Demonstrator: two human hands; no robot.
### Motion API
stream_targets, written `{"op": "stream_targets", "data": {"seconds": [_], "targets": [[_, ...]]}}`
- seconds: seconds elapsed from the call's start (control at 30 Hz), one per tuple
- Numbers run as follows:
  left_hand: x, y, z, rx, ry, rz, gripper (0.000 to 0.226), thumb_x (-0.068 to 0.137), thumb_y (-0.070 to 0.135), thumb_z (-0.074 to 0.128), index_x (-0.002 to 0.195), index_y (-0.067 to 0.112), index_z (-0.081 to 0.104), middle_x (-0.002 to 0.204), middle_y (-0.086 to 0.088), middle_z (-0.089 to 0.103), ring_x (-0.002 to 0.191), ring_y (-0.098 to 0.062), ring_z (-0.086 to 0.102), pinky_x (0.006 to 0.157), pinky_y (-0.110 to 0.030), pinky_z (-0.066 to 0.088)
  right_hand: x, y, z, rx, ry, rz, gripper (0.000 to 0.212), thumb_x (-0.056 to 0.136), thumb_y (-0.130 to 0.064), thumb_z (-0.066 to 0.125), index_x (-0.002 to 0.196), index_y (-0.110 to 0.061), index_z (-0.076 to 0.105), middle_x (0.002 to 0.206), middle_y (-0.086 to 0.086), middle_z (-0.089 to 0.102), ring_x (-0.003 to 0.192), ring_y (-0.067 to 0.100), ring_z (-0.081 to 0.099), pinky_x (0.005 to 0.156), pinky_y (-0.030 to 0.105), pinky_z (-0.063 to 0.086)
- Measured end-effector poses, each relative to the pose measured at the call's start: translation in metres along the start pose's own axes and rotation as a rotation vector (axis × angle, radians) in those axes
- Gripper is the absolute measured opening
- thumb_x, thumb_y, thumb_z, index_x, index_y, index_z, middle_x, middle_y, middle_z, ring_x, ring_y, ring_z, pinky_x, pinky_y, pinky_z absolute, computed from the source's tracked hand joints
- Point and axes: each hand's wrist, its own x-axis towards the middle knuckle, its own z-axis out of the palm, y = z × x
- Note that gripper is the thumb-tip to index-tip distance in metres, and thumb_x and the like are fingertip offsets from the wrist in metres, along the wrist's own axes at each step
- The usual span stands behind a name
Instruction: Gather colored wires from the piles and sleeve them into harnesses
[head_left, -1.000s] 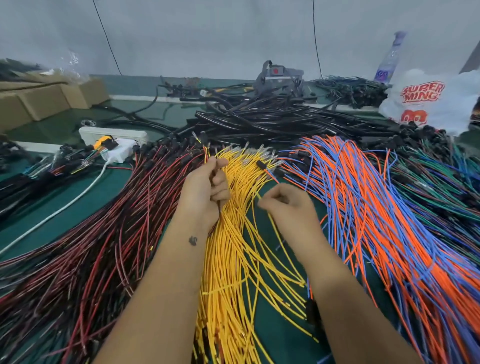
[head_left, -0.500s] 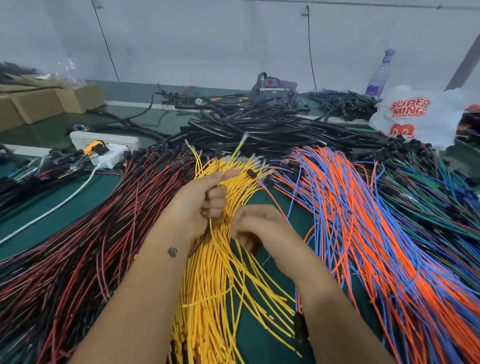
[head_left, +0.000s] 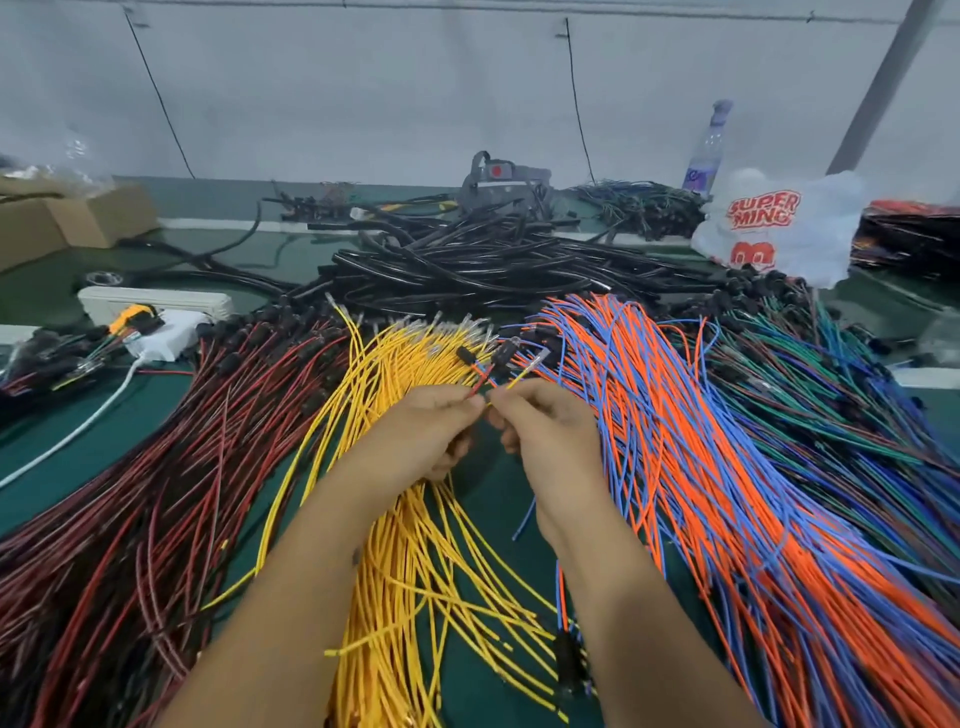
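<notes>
Both hands meet mid-frame over the green table (head_left: 93, 447). My left hand (head_left: 415, 436) pinches a red wire (head_left: 480, 383) between thumb and forefinger, its black connector (head_left: 464, 355) pointing up. My right hand (head_left: 545, 431) pinches a yellow wire (head_left: 519, 378) with a metal tip, fingertips nearly touching the left ones. A second black connector (head_left: 506, 353) sits between the two wire ends; which wire it belongs to, can't tell. Yellow pile (head_left: 415, 545) runs under both hands, centre to bottom. Red-black pile (head_left: 145, 493) at left. Orange-blue pile (head_left: 727, 493) at right, green-blue pile (head_left: 831, 395) beyond it. Black sleeves (head_left: 467, 265) heaped upper centre. White bag (head_left: 774, 228) upper right.
</notes>
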Motion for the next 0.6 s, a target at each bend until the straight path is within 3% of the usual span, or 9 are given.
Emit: {"op": "stream_targets", "data": {"seconds": [0.17,0.3,0.37,0.47,0.53,0.6], "targets": [[0.000,-0.009,0.008,0.455,0.193,0.233,0.031,0.101,0.028,0.041,0.081,0.021,0.063,0.051,0.016,0.046,0.049,-0.002,0.040,0.047,-0.017,0.029,-0.001,0.000,-0.004,-0.095,-0.026,-0.042,0.020,0.091,-0.017,0.062,0.071,-0.013,0.068,0.060,-0.004,0.058,0.055,0.004,0.048,0.053,0.014,0.040],[0.001,-0.013,0.007,0.480,0.287,0.342,0.030,0.102,0.026,0.039,0.078,0.022,0.056,0.057,0.013,0.046,0.055,-0.002,0.041,0.051,-0.020,0.029,-0.002,0.004,0.000,-0.254,0.000,-0.133,0.019,0.095,-0.020,0.057,0.081,-0.023,0.070,0.077,-0.009,0.066,0.071,0.002,0.057,0.071,0.024,0.048],[0.002,-0.014,0.002,0.347,0.355,0.313,0.029,0.101,0.027,0.037,0.078,0.020,0.054,0.054,0.011,0.040,0.050,-0.004,0.037,0.049,-0.022,0.028,-0.004,0.006,0.003,-0.378,0.049,-0.223,0.016,0.095,-0.018,0.055,0.098,-0.020,0.070,0.095,-0.005,0.065,0.088,0.007,0.059,0.081,0.027,0.047],[0.007,-0.012,-0.007,-0.064,0.394,0.160,0.033,0.102,0.024,0.035,0.073,0.020,0.049,0.048,0.010,0.035,0.042,-0.008,0.030,0.041,-0.021,0.026,-0.003,0.007,0.001,-0.629,0.059,-0.373,0.026,0.095,-0.014,0.052,0.117,-0.016,0.065,0.115,-0.003,0.063,0.109,0.016,0.056,0.094,0.034,0.045],[0.011,-0.006,-0.013,-0.324,0.362,0.055,0.034,0.100,0.014,0.032,0.067,0.019,0.040,0.039,0.010,0.034,0.032,-0.003,0.029,0.032,-0.015,0.023,-0.003,0.007,-0.002,-0.890,0.005,-0.352,0.035,0.095,-0.019,0.050,0.129,-0.018,0.057,0.123,0.000,0.062,0.117,0.023,0.051,0.099,0.037,0.040],[0.013,-0.003,-0.017,-0.434,0.359,0.002,0.034,0.096,0.008,0.033,0.063,0.018,0.032,0.036,0.009,0.031,0.028,-0.003,0.024,0.031,-0.012,0.019,-0.003,0.006,-0.004,-1.124,-0.021,-0.263,0.034,0.095,-0.024,0.048,0.129,-0.018,0.052,0.122,0.004,0.061,0.116,0.028,0.049,0.095,0.037,0.035]]}}
